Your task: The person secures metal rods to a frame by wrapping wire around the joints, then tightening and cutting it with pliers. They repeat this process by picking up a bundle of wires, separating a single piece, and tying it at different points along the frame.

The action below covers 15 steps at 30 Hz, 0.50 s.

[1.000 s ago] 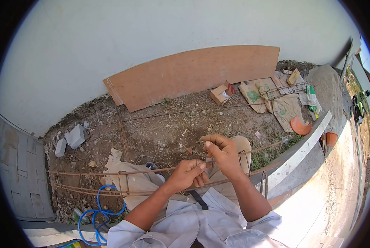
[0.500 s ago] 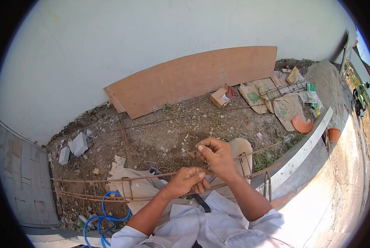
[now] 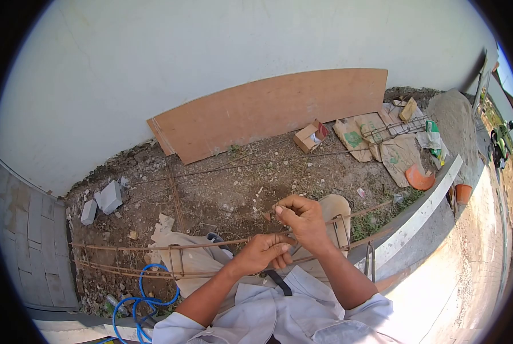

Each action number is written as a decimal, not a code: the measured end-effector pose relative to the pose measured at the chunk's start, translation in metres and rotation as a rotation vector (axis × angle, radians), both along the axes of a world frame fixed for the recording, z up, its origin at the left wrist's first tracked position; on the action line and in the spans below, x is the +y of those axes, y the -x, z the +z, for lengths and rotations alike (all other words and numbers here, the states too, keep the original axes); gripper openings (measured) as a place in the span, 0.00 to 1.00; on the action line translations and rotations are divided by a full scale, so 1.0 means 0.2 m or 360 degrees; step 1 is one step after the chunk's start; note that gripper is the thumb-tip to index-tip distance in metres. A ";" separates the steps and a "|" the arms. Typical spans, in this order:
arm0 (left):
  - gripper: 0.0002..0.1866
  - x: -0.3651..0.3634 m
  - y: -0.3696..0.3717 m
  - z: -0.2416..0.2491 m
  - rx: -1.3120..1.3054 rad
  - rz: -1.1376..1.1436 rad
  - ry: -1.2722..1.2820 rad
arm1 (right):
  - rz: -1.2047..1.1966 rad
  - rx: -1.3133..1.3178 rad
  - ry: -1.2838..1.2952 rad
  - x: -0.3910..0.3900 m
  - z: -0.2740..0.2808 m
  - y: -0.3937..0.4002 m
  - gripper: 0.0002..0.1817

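A rebar cage (image 3: pixel 179 261) of rusty rods and bent stirrups lies across the lap, over the trouser legs. My left hand (image 3: pixel 262 252) is closed at its top rod, fingers curled where the rod passes behind them. Just above and to the right, my right hand (image 3: pixel 302 221) is held in a pinch, thumb against the bent forefinger. Whatever lies in that pinch is too small to make out. Near my right forearm, a stirrup (image 3: pixel 341 232) stands around the rods.
A plywood sheet (image 3: pixel 279 112) leans against the white wall (image 3: pixel 239 40). On the dirt lie an open cardboard box (image 3: pixel 309 137), flattened paper sacks (image 3: pixel 396 155) and grey block pieces (image 3: pixel 110 196). A blue hose (image 3: pixel 147 300) coils at lower left; a concrete curb (image 3: pixel 419 218) runs along the right.
The view has shifted slightly, so the background sits a little lower. Both hands keep nearly the same place and pose, the right hand turned very slightly.
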<state>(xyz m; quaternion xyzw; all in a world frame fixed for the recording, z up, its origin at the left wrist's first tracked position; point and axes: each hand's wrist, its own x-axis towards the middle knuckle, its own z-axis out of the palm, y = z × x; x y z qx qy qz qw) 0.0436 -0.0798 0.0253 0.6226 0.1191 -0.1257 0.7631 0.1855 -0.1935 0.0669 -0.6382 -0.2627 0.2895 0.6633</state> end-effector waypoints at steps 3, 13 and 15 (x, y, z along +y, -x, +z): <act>0.19 -0.01 -0.02 -0.02 -0.0202 -0.0090 -0.0427 | 0.0009 -0.0263 0.0009 0.00 -0.06 0.02 0.08; 0.25 0.21 -0.01 0.15 -0.0140 0.0829 0.0410 | 0.0001 -0.0139 0.0369 -0.24 -0.12 0.31 0.22; 0.24 0.28 0.01 0.16 -0.0171 0.0874 0.0536 | 0.0040 -0.0256 0.0279 -0.32 -0.15 0.35 0.17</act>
